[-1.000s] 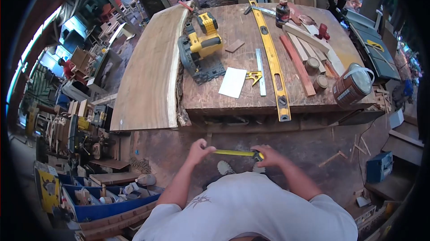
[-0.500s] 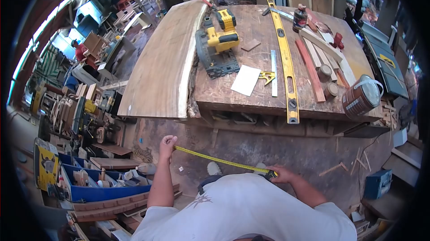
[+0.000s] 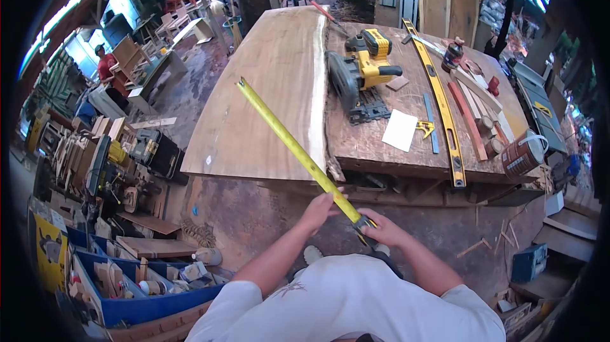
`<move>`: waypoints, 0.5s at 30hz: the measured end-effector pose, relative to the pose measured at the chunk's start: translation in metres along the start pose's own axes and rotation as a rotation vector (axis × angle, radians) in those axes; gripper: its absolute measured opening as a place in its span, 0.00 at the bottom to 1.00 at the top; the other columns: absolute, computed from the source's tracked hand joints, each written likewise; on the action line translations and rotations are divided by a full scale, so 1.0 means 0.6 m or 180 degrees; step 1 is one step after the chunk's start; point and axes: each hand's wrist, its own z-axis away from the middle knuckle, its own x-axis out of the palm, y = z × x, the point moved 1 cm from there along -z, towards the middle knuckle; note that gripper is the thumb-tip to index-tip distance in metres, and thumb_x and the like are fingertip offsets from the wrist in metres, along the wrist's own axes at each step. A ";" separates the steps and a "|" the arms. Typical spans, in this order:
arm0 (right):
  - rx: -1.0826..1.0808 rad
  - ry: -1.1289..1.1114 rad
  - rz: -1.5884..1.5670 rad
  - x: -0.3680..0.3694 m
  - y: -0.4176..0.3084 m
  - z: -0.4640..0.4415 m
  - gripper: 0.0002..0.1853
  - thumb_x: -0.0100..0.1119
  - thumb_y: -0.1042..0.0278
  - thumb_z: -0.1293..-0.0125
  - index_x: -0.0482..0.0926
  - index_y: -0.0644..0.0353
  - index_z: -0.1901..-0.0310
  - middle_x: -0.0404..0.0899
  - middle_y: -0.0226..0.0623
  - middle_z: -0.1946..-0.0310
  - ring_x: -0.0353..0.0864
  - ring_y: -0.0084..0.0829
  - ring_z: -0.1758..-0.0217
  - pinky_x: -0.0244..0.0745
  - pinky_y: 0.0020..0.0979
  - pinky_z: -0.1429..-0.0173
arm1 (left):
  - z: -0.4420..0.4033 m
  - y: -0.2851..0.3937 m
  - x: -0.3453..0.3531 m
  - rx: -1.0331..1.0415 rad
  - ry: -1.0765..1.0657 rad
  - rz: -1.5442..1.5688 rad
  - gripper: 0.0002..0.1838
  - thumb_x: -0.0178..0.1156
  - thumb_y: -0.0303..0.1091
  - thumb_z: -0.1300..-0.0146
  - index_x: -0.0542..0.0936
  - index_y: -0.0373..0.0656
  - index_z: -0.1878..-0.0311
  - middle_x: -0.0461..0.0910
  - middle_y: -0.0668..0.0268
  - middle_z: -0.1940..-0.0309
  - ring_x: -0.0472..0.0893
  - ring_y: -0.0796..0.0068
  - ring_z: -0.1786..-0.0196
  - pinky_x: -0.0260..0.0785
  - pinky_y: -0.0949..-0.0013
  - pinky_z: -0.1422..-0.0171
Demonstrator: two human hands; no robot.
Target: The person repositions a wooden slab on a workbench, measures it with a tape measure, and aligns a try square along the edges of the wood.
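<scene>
On my feed, the flat yellow tape blade [image 3: 279,131], its print too small to read, slants over the wood slab [image 3: 267,62] to my left hand [image 3: 318,214], fingers curled about it, then the case [image 3: 365,224], gripped by my right hand's [image 3: 385,233] fingers.

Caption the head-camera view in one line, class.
Right hand holding a tape measure, left hand at its extended blade, before a live-edge slab.

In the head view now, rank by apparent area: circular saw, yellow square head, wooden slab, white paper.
1. Wooden slab
2. Circular saw
3. White paper
4. Yellow square head

Apparent size only; the differences look clear.
</scene>
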 end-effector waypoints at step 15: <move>0.0894 0.0340 -0.0140 0.015 0.141 0.192 0.34 0.68 0.65 0.44 0.67 0.59 0.35 0.75 0.33 0.51 0.74 0.27 0.48 0.71 0.31 0.42 | -0.357 0.368 -0.460 0.1434 0.2577 0.0128 0.19 0.47 0.44 0.26 0.76 0.37 0.62 0.78 0.59 0.76 0.78 0.67 0.74 0.71 0.62 0.64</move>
